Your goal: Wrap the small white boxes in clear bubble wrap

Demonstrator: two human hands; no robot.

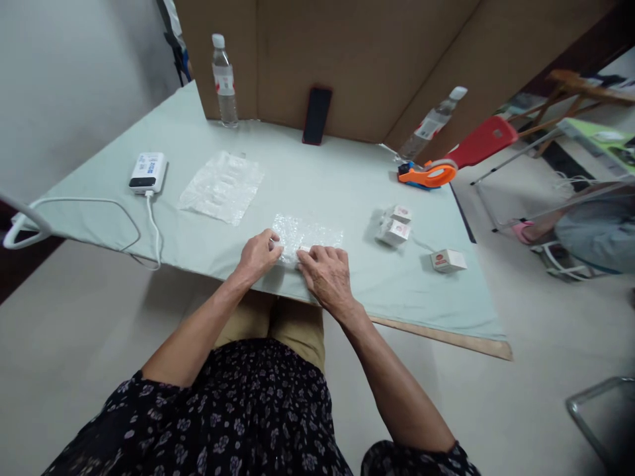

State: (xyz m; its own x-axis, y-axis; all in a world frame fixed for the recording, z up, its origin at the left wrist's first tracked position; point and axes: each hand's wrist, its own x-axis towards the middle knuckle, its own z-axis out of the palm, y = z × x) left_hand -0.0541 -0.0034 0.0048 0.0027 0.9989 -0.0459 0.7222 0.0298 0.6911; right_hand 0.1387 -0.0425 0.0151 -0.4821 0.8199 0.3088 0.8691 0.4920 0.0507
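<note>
Pinching the left side of a clear, rectangular bubble-wrap sheet (308,231) on the pale-green, cloth-covered bench (317,175), the left hand (258,256) has closed fingers, while the right hand (327,274) curls its fingers over the sheet's near right part, their grip unclear.

Open to pass through the middle of the frame, over the pale green surface (290,182), from beyond the near bubble wrap sheet (307,231) up to the smartphone (317,116). Walled off along the top by the brown cardboard screen (367,59). Blocked at upper left by a water bottle (225,82), at upper right by another water bottle (430,125) and the orange tape dispenser (415,175). Passable right of center, between the right hand (327,274) and the paired small boxes (397,231); tighter between these and the single small box (448,260). Obstructed at left by the power bank (149,170) and looping white cable (94,199). Occupied at lower center by the left hand (258,254) and right.
</note>
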